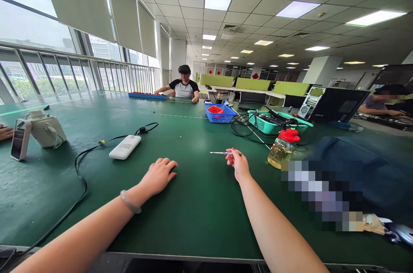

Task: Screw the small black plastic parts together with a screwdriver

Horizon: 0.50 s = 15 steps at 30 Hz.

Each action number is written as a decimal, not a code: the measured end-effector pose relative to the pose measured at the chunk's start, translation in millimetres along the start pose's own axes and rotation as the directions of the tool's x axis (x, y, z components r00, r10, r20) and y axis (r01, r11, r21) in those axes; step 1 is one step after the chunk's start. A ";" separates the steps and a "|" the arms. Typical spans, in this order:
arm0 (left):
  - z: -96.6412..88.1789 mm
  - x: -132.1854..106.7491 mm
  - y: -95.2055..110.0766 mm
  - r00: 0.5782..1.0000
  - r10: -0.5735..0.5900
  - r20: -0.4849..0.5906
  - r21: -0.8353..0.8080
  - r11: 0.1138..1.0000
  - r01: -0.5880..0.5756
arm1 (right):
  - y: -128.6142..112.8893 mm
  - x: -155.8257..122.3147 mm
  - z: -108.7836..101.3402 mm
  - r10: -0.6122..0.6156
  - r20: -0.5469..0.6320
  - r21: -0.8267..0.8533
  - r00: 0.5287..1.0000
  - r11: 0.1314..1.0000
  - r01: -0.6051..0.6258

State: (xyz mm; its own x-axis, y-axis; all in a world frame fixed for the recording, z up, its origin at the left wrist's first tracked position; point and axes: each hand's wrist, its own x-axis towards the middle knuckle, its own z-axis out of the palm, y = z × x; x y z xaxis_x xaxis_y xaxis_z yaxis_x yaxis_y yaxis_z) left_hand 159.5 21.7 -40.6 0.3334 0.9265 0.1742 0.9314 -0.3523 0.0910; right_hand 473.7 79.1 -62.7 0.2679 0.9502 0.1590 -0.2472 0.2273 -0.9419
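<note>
Green tabletop [196, 217] between both hands [158, 176] [238, 163]

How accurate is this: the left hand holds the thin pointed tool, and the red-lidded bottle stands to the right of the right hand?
One part is wrong: the head view shows the thin pointed tool in the right hand, not the left. The red-lidded bottle does stand to the right of the right hand.

The tool shaft [217, 153] looks metallic, the tabletop [196, 217] smooth and glossy.
</note>
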 end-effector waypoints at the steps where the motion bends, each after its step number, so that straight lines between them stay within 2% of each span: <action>1: -3.5 -7.8 -16.7 0.997 -0.074 0.001 0.035 0.997 0.073 | 0.3 0.3 0.1 -0.001 0.000 0.003 1.000 1.000 0.001; 3: -10.8 -21.4 -50.0 0.975 -0.223 -0.012 0.096 0.970 0.223 | 1.0 1.0 -0.1 -0.001 0.002 0.006 1.000 1.000 0.001; 5: -18.3 -31.8 -79.7 0.931 -0.362 -0.046 0.151 0.919 0.365 | 1.8 1.8 -0.4 -0.003 0.000 0.006 1.000 1.000 0.003; 8: -29.6 -40.9 -112.3 0.872 -0.473 -0.129 0.205 0.847 0.490 | 2.5 2.8 -1.1 -0.007 -0.009 0.007 1.000 1.000 0.007; 10: -36.0 -43.4 -126.3 0.836 -0.510 -0.200 0.162 0.825 0.542 | 2.6 3.3 -1.4 -0.010 -0.013 0.008 1.000 1.000 0.010; 12: -41.2 -44.4 -135.7 0.796 -0.544 -0.264 0.046 0.817 0.574 | 2.7 3.7 -1.8 -0.014 -0.015 0.007 1.000 1.000 0.014; 15: -47.5 -46.4 -143.1 0.733 -0.610 -0.300 -0.124 0.787 0.605 | 3.1 4.7 -2.4 -0.016 -0.014 0.002 1.000 1.000 0.016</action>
State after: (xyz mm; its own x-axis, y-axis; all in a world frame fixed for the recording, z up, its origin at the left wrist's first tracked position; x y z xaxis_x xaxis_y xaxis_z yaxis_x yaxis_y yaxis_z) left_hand 3.8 22.8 -15.1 -0.3678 0.8546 0.3665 0.9165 0.2666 0.2981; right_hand 476.4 83.7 -65.6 0.2845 0.9434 0.1703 -0.2445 0.2432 -0.9386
